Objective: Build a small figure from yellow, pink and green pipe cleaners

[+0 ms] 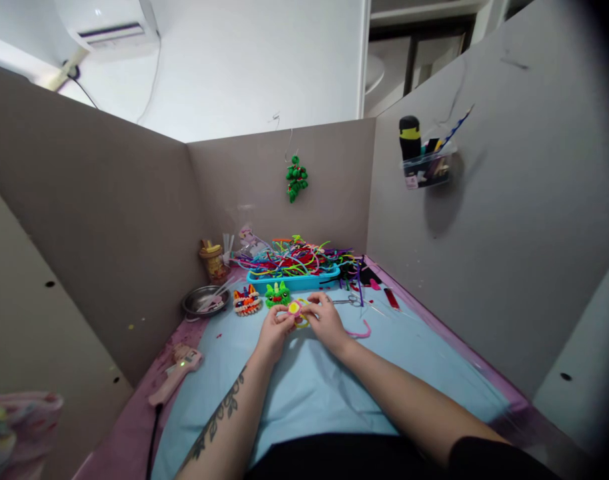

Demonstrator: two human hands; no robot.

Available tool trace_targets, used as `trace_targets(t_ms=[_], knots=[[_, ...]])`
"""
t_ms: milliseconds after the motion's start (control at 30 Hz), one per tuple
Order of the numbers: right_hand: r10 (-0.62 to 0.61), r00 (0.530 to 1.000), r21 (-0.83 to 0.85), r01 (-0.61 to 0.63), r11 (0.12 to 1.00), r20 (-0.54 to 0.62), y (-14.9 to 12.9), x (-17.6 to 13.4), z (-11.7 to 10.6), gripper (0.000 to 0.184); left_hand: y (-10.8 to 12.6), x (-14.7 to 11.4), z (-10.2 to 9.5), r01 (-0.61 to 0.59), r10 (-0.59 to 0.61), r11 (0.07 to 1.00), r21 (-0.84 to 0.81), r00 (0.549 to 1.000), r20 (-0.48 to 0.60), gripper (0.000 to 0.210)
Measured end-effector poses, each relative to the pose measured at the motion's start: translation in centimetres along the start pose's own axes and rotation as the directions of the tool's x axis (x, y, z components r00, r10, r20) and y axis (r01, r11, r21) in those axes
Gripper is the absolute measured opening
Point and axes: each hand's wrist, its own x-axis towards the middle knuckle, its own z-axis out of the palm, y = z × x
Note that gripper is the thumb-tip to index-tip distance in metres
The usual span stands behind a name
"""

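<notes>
Evidently, on the near side of the blue tray (269, 283), the left hand (274, 331) pinches a pink-and-yellow craft piece (294, 307) while the right hand (328, 323) grips its edge; this looks like shaping, and further bending would call for a steady left pinch

Walled beyond the fingers (313, 308) by a grey partition (239, 173), on either side by grey panels (509, 200). Backed farther off by a white wall (244, 67), with an air conditioner (109, 20) high left of the fingers and a dark frame (427, 28) high right. Spread below the fingers with a light-blue cover (329, 400).
</notes>
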Motion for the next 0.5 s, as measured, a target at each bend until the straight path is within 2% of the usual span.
trace_targets(t_ms=[367,500], knots=[[-0.017,1.000,-0.066,0.019,0.998,0.025,-0.31,0.22,-0.28,0.016,-0.10,0.03,0.24,-0.028,0.029,0.996,0.083,0.999,-0.013,0.041],[-0.003,1.000,-0.060,0.004,0.998,0.005,-0.20,0.32,-0.41,0.014,-0.01,0.09,0.13,-0.017,0.019,0.999,0.050,0.999,-0.036,0.042]])
